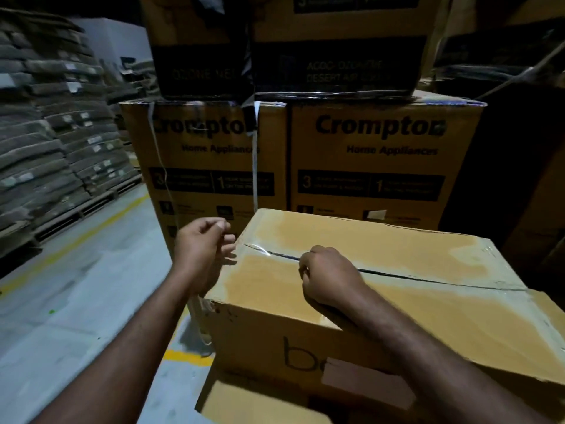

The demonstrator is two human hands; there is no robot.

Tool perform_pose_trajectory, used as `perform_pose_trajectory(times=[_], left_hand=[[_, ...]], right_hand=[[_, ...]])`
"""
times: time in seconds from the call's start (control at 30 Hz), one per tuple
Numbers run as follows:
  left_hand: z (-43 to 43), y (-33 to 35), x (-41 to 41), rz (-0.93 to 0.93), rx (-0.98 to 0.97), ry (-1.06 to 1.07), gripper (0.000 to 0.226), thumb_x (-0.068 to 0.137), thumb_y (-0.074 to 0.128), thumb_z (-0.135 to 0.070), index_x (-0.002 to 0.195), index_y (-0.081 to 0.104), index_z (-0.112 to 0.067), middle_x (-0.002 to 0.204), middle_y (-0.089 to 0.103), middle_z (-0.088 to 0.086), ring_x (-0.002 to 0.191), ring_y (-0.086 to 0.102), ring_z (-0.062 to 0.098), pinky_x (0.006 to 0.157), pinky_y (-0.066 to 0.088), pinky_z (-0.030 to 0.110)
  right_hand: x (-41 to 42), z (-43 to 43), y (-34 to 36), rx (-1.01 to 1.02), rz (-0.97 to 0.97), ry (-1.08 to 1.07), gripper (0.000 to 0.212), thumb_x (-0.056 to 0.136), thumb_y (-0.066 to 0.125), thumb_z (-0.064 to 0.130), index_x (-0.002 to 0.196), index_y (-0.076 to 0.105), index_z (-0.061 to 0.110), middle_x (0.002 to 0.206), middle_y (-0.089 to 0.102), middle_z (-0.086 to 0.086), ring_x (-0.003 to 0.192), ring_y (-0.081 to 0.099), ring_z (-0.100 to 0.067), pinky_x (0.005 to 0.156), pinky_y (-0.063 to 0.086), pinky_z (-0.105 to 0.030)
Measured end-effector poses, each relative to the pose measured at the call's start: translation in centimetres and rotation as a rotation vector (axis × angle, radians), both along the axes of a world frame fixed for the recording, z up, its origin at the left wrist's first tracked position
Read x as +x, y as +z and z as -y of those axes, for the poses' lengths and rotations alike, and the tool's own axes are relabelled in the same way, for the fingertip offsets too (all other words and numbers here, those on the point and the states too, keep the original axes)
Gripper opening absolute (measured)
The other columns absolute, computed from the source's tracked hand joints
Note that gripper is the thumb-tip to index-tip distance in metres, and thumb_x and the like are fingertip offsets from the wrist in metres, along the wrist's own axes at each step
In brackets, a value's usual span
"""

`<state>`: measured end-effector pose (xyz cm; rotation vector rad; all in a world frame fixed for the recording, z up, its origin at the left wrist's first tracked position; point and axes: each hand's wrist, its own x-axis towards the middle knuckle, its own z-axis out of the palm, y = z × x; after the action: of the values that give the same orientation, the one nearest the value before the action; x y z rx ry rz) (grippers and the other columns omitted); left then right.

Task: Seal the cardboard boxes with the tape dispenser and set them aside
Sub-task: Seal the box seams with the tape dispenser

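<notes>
A closed cardboard box (412,255) stands in front of me on top of another carton, with glossy clear tape over part of its centre seam (443,281). My right hand (328,275) rests on the lid as a curled fist right at the seam; nothing shows inside it. My left hand (203,249) hovers at the box's left end, thumb and forefinger together and the other fingers loosely bent toward the lid edge. A pale strip (200,319) hangs below that hand by the box's torn corner. I cannot tell if the hand holds it. No tape dispenser is in view.
Two tall printed cartons (382,154) stand directly behind the box with more stacked on top. The lower carton (260,399) supports the box. At the left, grey concrete floor (76,301) with yellow lines runs beside pallets of stacked flat goods (46,133).
</notes>
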<state>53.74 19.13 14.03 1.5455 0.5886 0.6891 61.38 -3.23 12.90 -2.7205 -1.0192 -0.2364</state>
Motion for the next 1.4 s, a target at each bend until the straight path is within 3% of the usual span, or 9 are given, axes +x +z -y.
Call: perform_pose_trajectory(times=[0.2,0.33,0.43,0.6,0.73,0.9,1.03,1.2,1.4], left_hand=[[-1.8,-0.8,1.6,-0.514,0.314,-0.304,0.03,0.097,0.067,-0.036,0.121,0.072,-0.018,0.105,0.077,0.0,0.092,0.073,0.021,0.077,0.059,0.038],[-1.5,-1.3,1.5,-0.489,0.319,-0.413,0.016,0.099,0.064,-0.031,0.105,0.074,-0.02,0.093,0.078,0.006,0.086,0.075,0.026,0.077,0.061,0.047],[-1.8,-1.4,0.9,-0.461,0.164,-0.57,0.018,0.102,0.059,-0.017,0.119,0.064,-0.018,0.106,0.075,0.01,0.086,0.076,0.019,0.064,0.06,0.029],[-2.5,-2.6,0.6,-0.373,0.151,-0.689,0.04,0.097,0.039,0.011,0.13,0.056,-0.006,0.121,0.065,0.018,0.112,0.066,0.023,0.094,0.056,0.032],[-2.3,-2.8,0.2,-0.355,0.075,-0.667,0.038,0.104,0.045,-0.003,0.141,0.046,-0.012,0.135,0.06,0.007,0.125,0.058,0.011,0.105,0.048,0.022],[-2.8,-4.0,-0.6,-0.465,0.013,-0.621,0.058,0.098,0.056,-0.041,0.151,0.037,-0.023,0.151,0.049,0.007,0.137,0.049,0.022,0.114,0.041,0.042],[-1.3,-3.8,-3.1,-0.458,0.039,-0.46,0.018,0.109,0.041,-0.032,0.122,0.053,-0.032,0.117,0.069,0.004,0.111,0.066,0.028,0.096,0.052,0.045],[2.0,-6.3,-5.8,-0.095,-0.085,-0.059,0.028,0.108,0.045,-0.015,0.125,0.067,-0.02,0.103,0.075,-0.006,0.087,0.072,0.003,0.07,0.056,0.023],[3.3,-7.7,-5.7,0.068,-0.041,0.083,0.04,0.105,0.043,-0.002,0.129,0.068,-0.021,0.123,0.069,-0.01,0.111,0.065,0.001,0.089,0.054,0.02]], right_hand=[[0.5,-3.6,0.6,0.019,0.028,0.105,0.03,0.098,0.05,0.032,0.12,0.065,0.02,0.109,0.06,-0.004,0.095,0.056,-0.023,0.08,0.054,-0.041],[0.8,-7.8,0.1,0.089,0.005,0.278,0.034,0.1,0.05,0.029,0.132,0.058,0.02,0.126,0.054,-0.002,0.112,0.052,-0.021,0.088,0.052,-0.039],[0.9,-9.6,-0.6,0.025,0.006,0.307,0.028,0.098,0.054,0.023,0.124,0.062,0.023,0.116,0.054,-0.001,0.11,0.052,-0.022,0.084,0.051,-0.039],[0.5,-10.9,-0.5,0.081,-0.014,0.465,0.03,0.098,0.054,0.022,0.126,0.063,0.024,0.121,0.06,0.001,0.108,0.056,-0.019,0.087,0.051,-0.036],[2.7,-12.3,0.4,0.057,-0.06,0.443,0.024,0.1,0.046,0.031,0.118,0.061,0.024,0.117,0.056,0.003,0.107,0.054,-0.019,0.087,0.049,-0.039],[5.9,-13.5,0.0,-0.16,0.033,0.314,0.04,0.1,0.038,0.059,0.13,0.057,0.042,0.141,0.039,0.002,0.131,0.034,-0.022,0.103,0.035,-0.048],[7.2,-14.6,-1.1,-0.127,0.022,0.303,0.039,0.1,0.037,0.058,0.128,0.059,0.042,0.152,0.033,0.001,0.143,0.022,-0.024,0.11,0.027,-0.052],[8.6,-15.8,-2.2,-0.048,0.016,0.269,0.044,0.104,0.031,0.051,0.13,0.06,0.031,0.144,0.049,0.006,0.137,0.035,-0.017,0.105,0.029,-0.048],[10.0,-16.9,-1.8,0.022,0.062,0.145,0.044,0.103,0.029,0.044,0.125,0.062,0.024,0.132,0.057,0.004,0.124,0.047,-0.017,0.1,0.03,-0.05]])
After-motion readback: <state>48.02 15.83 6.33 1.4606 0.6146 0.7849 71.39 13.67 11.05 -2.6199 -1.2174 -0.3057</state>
